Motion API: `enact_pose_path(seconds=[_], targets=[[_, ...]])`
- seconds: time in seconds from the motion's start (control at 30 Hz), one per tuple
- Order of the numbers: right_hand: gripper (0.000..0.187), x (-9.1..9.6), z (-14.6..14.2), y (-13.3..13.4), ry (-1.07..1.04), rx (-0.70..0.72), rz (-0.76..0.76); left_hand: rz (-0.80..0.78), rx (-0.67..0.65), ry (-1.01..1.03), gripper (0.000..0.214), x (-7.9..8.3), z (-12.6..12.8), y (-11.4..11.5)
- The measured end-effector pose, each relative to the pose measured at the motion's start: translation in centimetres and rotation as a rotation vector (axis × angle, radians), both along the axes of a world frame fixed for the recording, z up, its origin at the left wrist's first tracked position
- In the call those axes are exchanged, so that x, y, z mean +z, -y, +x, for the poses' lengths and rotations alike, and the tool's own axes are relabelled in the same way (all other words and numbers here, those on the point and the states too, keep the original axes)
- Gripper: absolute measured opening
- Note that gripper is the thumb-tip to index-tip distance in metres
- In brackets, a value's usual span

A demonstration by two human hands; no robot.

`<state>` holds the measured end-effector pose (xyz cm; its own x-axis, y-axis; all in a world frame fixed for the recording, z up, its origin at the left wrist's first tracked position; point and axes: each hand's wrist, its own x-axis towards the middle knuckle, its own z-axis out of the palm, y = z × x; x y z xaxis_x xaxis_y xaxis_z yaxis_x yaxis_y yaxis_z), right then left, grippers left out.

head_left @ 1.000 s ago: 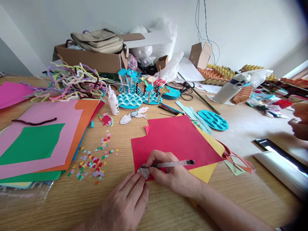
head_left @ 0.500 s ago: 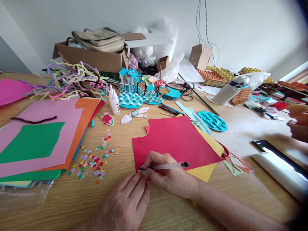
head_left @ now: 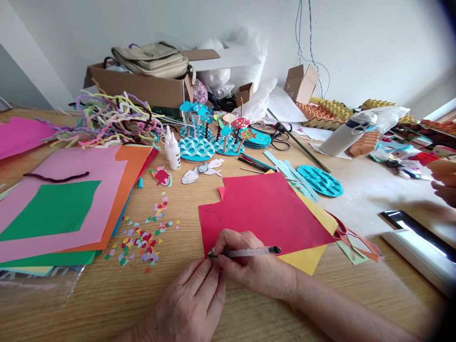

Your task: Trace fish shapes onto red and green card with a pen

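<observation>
My right hand [head_left: 249,263] is closed around a pen [head_left: 249,251] with a clear barrel and dark cap end. Its tip touches the lower left corner of a red paper sheet [head_left: 256,209]. Flat beside it lies my left hand [head_left: 192,294], fingers stretched out, the fingertips at that same corner and meeting the right hand. What lies under the fingertips is mostly hidden. A faint fish-like outline shows on the red paper's left part. Yellow paper [head_left: 306,259] sticks out from beneath the red sheet. Red-handled scissors [head_left: 344,228] rest at its right corner.
Confetti pieces [head_left: 142,242] lie left of the red sheet, near stacked coloured papers [head_left: 110,209]. Glue bottles [head_left: 174,153], paper fish cutouts [head_left: 190,176] and blue wave models [head_left: 195,150] stand behind. Another person's hand [head_left: 443,183] is at the right, above a white device [head_left: 420,256].
The whole view has shifted slightly, so things sit a little farther right. The pen tip stays at the paper's corner, and the white piece seen there earlier is now hardly visible.
</observation>
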<state>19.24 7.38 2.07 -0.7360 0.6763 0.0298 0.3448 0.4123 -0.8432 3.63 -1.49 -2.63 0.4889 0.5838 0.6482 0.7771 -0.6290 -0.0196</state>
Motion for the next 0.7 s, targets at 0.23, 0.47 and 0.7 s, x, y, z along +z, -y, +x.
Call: enact_pose_path(seconds=[0.23,0.47,0.7], targets=[[0.013,0.04,-0.15,0.10,0.005,-0.018,0.011,0.014,-0.012,0.007,0.035,-0.04,-0.11,-0.12],[0.015,-0.01,-0.07,-0.10,-0.020,-0.072,0.018,0.015,-0.008,-0.012,0.037,0.03,-0.05,-0.10],[0.016,-0.03,-0.01,-0.29,-0.003,-0.107,0.049,0.001,-0.013,-0.012,0.040,-0.52,-0.04,-0.24]])
